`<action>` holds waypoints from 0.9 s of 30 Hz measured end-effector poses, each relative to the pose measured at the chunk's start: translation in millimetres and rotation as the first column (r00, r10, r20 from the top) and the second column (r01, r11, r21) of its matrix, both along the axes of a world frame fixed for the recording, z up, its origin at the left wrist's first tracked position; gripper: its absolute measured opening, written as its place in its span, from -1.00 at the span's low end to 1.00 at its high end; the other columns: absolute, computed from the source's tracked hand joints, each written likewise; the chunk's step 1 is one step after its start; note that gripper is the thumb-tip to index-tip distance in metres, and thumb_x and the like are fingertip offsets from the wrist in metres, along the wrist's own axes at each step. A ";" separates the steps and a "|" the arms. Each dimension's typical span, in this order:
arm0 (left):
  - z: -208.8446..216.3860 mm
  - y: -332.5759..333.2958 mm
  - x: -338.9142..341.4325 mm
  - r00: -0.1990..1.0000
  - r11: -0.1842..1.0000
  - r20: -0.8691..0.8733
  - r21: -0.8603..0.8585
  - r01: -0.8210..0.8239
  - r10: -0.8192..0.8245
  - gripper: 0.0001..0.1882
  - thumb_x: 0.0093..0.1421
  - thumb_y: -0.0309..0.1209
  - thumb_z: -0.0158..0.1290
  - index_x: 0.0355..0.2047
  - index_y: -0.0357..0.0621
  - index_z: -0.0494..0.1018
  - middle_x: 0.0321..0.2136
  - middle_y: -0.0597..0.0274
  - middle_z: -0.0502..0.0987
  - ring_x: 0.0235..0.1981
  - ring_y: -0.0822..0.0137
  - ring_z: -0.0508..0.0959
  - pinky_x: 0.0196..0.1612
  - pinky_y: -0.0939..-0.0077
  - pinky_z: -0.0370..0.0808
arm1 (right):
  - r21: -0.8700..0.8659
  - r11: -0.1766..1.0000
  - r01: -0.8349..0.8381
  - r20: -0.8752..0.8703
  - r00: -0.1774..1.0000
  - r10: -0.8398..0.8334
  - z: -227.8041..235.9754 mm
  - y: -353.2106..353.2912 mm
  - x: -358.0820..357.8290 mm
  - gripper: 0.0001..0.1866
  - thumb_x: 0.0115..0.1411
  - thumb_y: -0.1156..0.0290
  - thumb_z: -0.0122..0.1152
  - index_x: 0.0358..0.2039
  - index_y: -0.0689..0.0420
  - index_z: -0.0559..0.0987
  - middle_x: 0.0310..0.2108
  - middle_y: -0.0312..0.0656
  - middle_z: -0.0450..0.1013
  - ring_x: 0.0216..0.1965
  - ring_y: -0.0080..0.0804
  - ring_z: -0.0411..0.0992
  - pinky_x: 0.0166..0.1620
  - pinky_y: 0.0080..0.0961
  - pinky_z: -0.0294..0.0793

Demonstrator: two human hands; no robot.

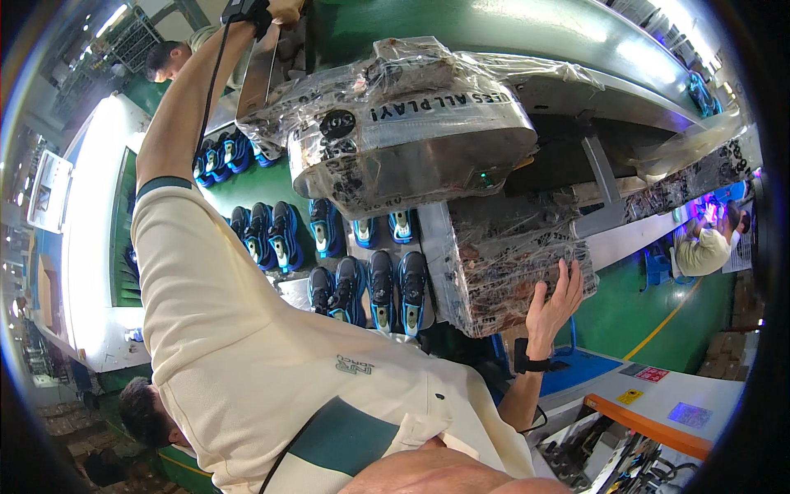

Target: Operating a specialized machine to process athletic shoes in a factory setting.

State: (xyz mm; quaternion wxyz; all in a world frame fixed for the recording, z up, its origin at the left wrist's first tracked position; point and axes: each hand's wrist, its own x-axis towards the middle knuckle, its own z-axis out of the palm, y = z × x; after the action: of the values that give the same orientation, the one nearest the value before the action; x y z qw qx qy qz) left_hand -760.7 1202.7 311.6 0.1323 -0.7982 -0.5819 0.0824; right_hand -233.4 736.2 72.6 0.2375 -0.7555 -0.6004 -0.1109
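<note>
My right hand point(558, 300) rests with its fingers spread against the side of a box-shaped machine part point(518, 272) wrapped in clear printed film. Far up at the top edge, my left hand point(285, 11) is only partly in view, its arm stretched out. Its fingers are cut off or hidden, so what it touches does not show. A flat metal plate point(257, 74) stands just below that hand. Between my arms lies a rounded metal machine housing point(411, 152), also film-wrapped, with a small green light. Dark shoes with blue soles point(348, 288) stand in rows beneath it.
More shoes point(222, 156) stand farther left on the green surface. A long white, brightly lit bench point(99, 247) runs along the left. Other people sit or stand around, one at the right point(701, 251) near purple light. An orange-edged white machine point(658, 420) is at lower right.
</note>
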 end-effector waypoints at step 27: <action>-13.3 -333.0 75.1 0.222 0.693 0.657 0.692 0.201 -0.721 -0.78 0.15 -0.67 0.13 -0.17 -0.36 0.59 -0.24 0.02 0.65 -0.22 0.27 0.65 -0.13 0.46 0.60 | 0.149 0.988 0.030 0.019 0.999 -0.033 -21.3 -1.5 9.9 -0.50 0.13 0.21 0.20 0.11 0.00 0.49 0.23 -0.08 0.30 0.26 -0.03 0.20 0.31 -0.04 0.08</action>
State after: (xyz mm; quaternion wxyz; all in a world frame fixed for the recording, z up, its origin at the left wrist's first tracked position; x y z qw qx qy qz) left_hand -685.7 869.7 298.3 0.0005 -0.7867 -0.2772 -0.5515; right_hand -223.5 734.6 51.3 0.2851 -0.7439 -0.5809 -0.1671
